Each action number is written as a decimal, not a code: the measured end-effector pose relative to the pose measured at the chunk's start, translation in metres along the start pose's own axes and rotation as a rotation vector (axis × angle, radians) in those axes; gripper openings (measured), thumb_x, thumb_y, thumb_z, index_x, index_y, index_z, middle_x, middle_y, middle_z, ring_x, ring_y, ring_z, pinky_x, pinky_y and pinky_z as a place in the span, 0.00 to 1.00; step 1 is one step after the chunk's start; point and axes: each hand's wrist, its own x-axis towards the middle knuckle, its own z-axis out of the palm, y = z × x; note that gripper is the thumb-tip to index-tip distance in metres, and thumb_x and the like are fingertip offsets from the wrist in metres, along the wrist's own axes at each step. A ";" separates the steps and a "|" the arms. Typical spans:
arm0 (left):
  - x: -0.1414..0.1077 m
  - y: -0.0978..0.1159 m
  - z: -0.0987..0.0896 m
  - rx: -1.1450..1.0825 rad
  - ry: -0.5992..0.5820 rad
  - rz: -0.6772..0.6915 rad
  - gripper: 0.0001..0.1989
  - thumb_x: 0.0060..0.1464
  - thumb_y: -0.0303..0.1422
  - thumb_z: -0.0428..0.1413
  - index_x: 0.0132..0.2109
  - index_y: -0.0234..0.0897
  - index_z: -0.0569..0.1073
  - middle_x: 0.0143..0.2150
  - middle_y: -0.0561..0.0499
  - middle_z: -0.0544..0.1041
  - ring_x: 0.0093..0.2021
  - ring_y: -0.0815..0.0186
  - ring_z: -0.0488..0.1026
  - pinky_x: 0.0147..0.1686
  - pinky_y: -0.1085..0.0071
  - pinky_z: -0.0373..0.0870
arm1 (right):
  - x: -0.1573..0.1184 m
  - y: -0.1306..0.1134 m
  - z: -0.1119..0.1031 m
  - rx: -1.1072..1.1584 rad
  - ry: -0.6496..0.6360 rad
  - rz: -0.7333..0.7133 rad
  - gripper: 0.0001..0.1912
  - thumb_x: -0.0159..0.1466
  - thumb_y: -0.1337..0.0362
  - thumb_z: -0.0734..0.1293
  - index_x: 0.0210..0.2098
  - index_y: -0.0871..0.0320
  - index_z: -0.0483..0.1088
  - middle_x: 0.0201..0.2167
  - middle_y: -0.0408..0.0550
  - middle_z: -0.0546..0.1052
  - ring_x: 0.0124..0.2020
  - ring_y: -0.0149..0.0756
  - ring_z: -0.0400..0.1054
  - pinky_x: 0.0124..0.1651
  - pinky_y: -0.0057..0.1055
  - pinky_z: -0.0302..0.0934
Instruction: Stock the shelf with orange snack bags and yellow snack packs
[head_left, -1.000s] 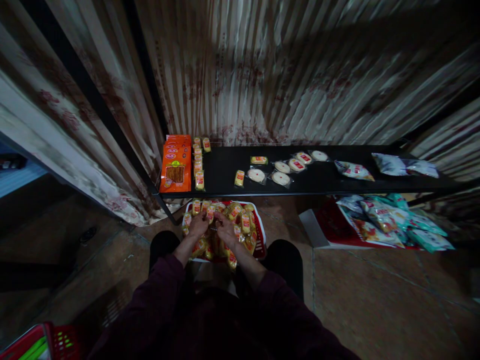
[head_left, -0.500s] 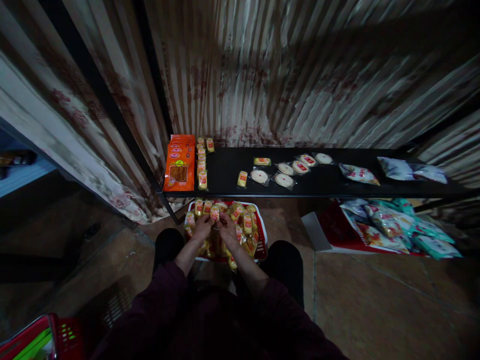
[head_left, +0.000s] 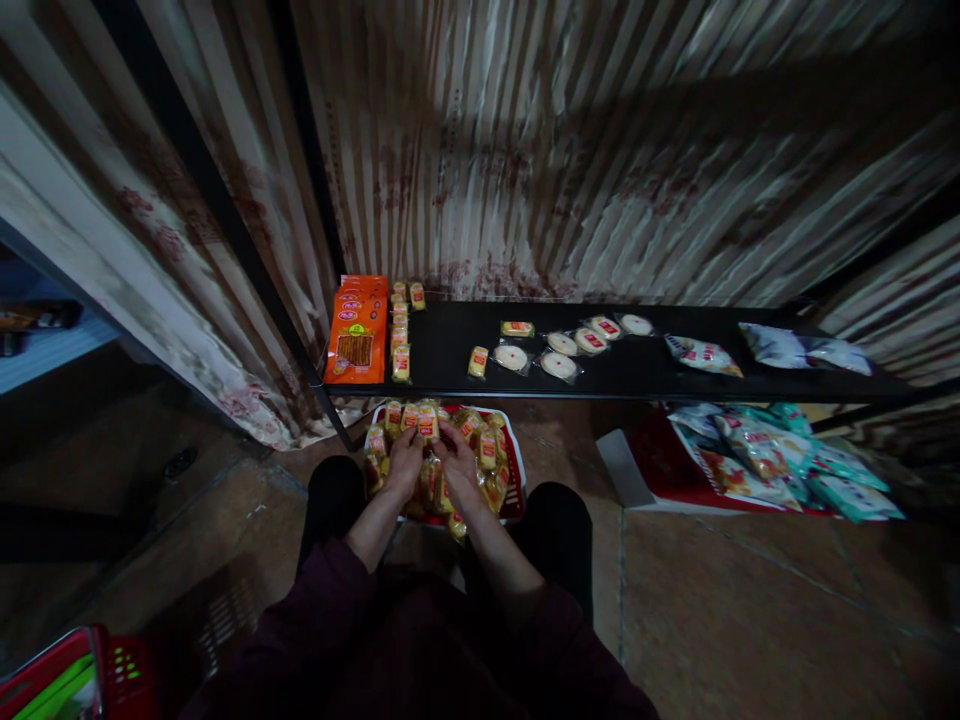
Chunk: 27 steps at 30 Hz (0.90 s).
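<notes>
A red basket with a white rim (head_left: 519, 470) is between my knees, filled with small yellow wrapped cakes (head_left: 487, 447). Above its contents, my left hand (head_left: 406, 458) and my right hand (head_left: 456, 458) pinch one yellow wrapped cake (head_left: 427, 421) from both sides. On the black shelf (head_left: 450, 350) just beyond, a column of similar cakes (head_left: 400, 362) stands beside orange snack packs (head_left: 354, 350). Two more yellow cakes (head_left: 478, 361) lie apart near several round white wrapped biscuits (head_left: 559, 365).
White packets (head_left: 703, 355) lie on the shelf's right part. Below them, a red and white box (head_left: 637, 470) holds several bags (head_left: 757, 450). Another red basket (head_left: 124, 670) is at the lower left. Dark shelf posts (head_left: 307, 130) rise before a striped curtain (head_left: 495, 180).
The view has shifted slightly, so the shelf's right side appears further left. Both hands still hold the cake over the basket, with its label now turned more fully upward.
</notes>
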 end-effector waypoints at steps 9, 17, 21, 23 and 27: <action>-0.010 0.010 0.008 0.036 0.053 0.089 0.16 0.58 0.29 0.48 0.51 0.35 0.71 0.52 0.43 0.75 0.51 0.63 0.71 0.53 0.67 0.65 | -0.006 -0.010 -0.002 0.049 -0.016 -0.038 0.19 0.57 0.60 0.67 0.48 0.55 0.71 0.50 0.49 0.75 0.51 0.41 0.69 0.59 0.43 0.59; -0.012 0.012 0.009 -0.003 0.086 0.183 0.13 0.56 0.26 0.49 0.49 0.38 0.67 0.47 0.46 0.75 0.47 0.66 0.73 0.50 0.68 0.67 | -0.007 -0.017 -0.003 0.015 -0.011 -0.067 0.18 0.57 0.59 0.67 0.47 0.54 0.71 0.48 0.49 0.76 0.48 0.40 0.70 0.56 0.42 0.62; -0.014 0.013 0.010 0.000 0.073 0.187 0.11 0.57 0.28 0.49 0.47 0.38 0.68 0.48 0.46 0.74 0.48 0.65 0.72 0.50 0.68 0.67 | -0.008 -0.021 -0.001 -0.009 0.009 -0.072 0.19 0.57 0.58 0.67 0.48 0.54 0.71 0.48 0.49 0.76 0.48 0.40 0.70 0.57 0.42 0.61; -0.015 0.013 0.010 -0.016 0.067 0.178 0.11 0.57 0.30 0.49 0.48 0.38 0.68 0.48 0.46 0.74 0.48 0.65 0.72 0.50 0.68 0.66 | -0.009 -0.023 0.000 -0.028 0.014 -0.068 0.20 0.57 0.58 0.67 0.49 0.54 0.71 0.48 0.49 0.76 0.48 0.40 0.70 0.57 0.42 0.61; -0.018 0.014 0.011 -0.061 0.053 0.179 0.13 0.56 0.31 0.51 0.49 0.37 0.68 0.48 0.45 0.75 0.46 0.64 0.72 0.49 0.68 0.67 | -0.010 -0.024 -0.001 -0.057 0.021 -0.061 0.21 0.58 0.58 0.66 0.50 0.55 0.71 0.48 0.49 0.76 0.49 0.41 0.69 0.58 0.43 0.60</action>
